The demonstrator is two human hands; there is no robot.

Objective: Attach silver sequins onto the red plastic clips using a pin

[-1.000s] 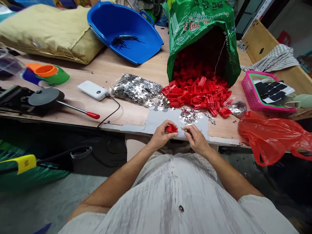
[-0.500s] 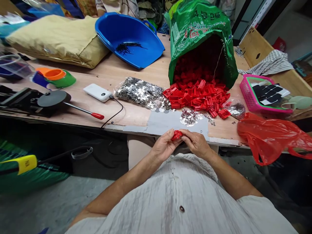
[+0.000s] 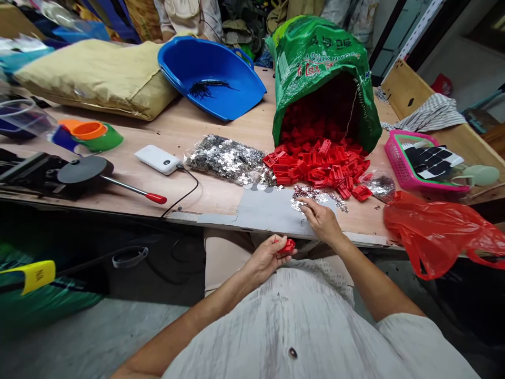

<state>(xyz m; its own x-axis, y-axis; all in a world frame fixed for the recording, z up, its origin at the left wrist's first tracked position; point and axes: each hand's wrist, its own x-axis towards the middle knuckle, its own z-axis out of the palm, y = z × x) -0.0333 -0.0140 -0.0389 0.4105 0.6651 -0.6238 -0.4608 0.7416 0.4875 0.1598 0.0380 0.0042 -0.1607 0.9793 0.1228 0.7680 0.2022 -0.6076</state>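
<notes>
My left hand point(image 3: 270, 256) is below the table edge, its fingers closed on a small red plastic piece point(image 3: 288, 246). My right hand point(image 3: 321, 219) reaches over the table edge onto a grey sheet point(image 3: 268, 210), fingertips pinching at a loose scatter of small silver metal parts point(image 3: 311, 195). Just beyond lies a heap of red plastic pieces point(image 3: 319, 166) spilling from a green woven sack point(image 3: 321, 68) lying on its side.
A clear bag of silver parts point(image 3: 226, 155), a white power bank point(image 3: 158, 159) with cable, a blue basin point(image 3: 211, 76), a tan sack point(image 3: 94, 76), a hand press with red-tipped lever point(image 3: 82, 173), a pink basket point(image 3: 424, 160) and a red plastic bag point(image 3: 442, 229) surround the spot.
My hands have separated: the right left the red piece and reached forward to the silver parts. The left dropped lower, keeping the red piece.
</notes>
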